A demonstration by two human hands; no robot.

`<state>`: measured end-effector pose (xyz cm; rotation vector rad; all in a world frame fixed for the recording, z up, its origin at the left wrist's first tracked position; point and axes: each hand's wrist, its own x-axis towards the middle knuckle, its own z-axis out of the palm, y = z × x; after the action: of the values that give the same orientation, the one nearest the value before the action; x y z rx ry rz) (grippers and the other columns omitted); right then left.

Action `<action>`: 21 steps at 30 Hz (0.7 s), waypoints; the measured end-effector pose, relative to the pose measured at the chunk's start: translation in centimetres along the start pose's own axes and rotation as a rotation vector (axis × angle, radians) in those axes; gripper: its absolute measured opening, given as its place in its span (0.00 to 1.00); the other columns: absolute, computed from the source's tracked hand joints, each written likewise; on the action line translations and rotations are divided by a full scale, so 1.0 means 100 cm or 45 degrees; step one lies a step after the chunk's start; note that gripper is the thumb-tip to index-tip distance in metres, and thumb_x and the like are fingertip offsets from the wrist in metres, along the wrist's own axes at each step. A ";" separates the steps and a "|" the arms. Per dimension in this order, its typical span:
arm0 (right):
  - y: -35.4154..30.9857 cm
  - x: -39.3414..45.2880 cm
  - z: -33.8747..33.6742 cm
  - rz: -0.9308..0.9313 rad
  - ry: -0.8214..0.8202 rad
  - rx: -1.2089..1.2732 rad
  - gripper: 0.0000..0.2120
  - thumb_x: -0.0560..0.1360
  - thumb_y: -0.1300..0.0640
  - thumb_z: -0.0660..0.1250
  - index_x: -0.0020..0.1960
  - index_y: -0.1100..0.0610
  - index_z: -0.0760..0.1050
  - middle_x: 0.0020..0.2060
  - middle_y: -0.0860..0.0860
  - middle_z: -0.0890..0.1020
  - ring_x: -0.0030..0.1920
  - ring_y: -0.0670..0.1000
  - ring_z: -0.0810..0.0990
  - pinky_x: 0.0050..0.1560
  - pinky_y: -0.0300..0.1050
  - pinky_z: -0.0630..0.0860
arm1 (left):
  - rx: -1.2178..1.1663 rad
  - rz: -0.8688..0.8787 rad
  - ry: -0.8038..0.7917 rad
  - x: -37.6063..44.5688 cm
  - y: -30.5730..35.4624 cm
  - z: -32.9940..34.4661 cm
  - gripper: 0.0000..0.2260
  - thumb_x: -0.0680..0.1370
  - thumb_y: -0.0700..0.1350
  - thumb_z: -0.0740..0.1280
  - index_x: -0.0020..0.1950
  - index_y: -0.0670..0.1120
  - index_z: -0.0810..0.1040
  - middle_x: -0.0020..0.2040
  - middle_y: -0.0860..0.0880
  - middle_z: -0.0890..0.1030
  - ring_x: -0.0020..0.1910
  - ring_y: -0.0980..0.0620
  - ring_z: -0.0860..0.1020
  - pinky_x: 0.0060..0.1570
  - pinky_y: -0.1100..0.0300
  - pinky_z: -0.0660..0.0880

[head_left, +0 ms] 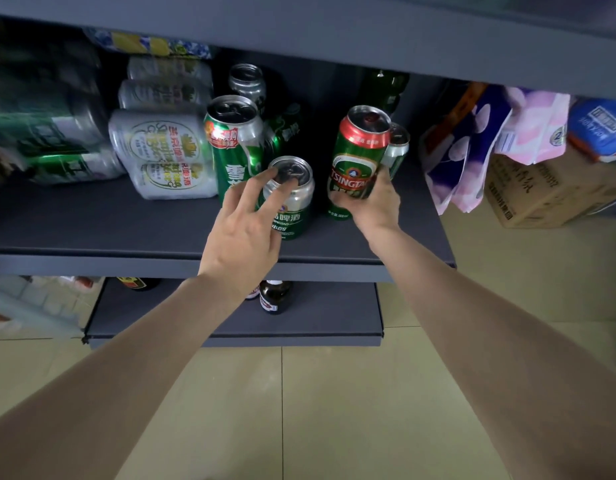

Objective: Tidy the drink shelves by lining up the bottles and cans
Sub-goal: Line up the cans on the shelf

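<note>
A tall can (358,157) with a red top is gripped low on its body by the right hand (372,202), fingers curled round it, and is held tilted at the right of the middle shelf (92,220). A short can (292,197) stands near the shelf's front edge; its lid is touched by the spread, nearly straight fingers of the left hand (244,233), and nothing is clasped by that hand. A green can (235,143) stands just behind and to the left, with shrink-wrapped packs (161,154) farther left and more cans toward the back. The cans are judged rigid yet easily dented, their printed walls smooth and likely slippery; whether they are full cannot be told. A hold round the mid-body is judged safest, the rim serving only for nudging into line.
</note>
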<state>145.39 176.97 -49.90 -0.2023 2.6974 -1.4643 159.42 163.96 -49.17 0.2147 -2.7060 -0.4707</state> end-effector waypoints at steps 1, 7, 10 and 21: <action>-0.002 0.001 0.004 0.018 0.022 0.000 0.29 0.66 0.56 0.77 0.61 0.58 0.68 0.57 0.52 0.78 0.59 0.53 0.76 0.60 0.47 0.71 | 0.000 0.006 0.004 0.000 -0.001 0.000 0.26 0.70 0.32 0.60 0.68 0.44 0.69 0.67 0.39 0.69 0.60 0.34 0.69 0.58 0.43 0.71; 0.016 -0.005 -0.003 0.141 0.265 -0.069 0.30 0.66 0.55 0.76 0.63 0.59 0.65 0.59 0.53 0.76 0.59 0.56 0.76 0.60 0.56 0.73 | -0.129 -0.186 0.219 0.003 -0.006 -0.008 0.23 0.72 0.37 0.62 0.66 0.45 0.70 0.65 0.39 0.68 0.60 0.37 0.67 0.58 0.43 0.67; 0.028 -0.004 -0.023 0.140 0.331 -0.086 0.32 0.66 0.55 0.76 0.64 0.60 0.65 0.60 0.54 0.75 0.60 0.56 0.75 0.61 0.55 0.72 | -0.248 -0.376 0.304 0.004 -0.013 -0.011 0.23 0.73 0.37 0.65 0.68 0.46 0.68 0.64 0.38 0.65 0.61 0.39 0.65 0.61 0.46 0.66; -0.005 -0.067 -0.031 -0.354 0.248 0.029 0.28 0.68 0.55 0.74 0.64 0.58 0.67 0.60 0.54 0.71 0.59 0.51 0.72 0.59 0.47 0.72 | -0.581 -0.801 0.346 0.046 -0.025 -0.004 0.36 0.69 0.49 0.74 0.71 0.44 0.60 0.67 0.44 0.65 0.66 0.45 0.65 0.68 0.51 0.64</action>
<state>151.73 180.27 -47.76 -0.4746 2.8997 -1.6657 155.60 160.57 -48.08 0.9283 -2.1500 -1.1212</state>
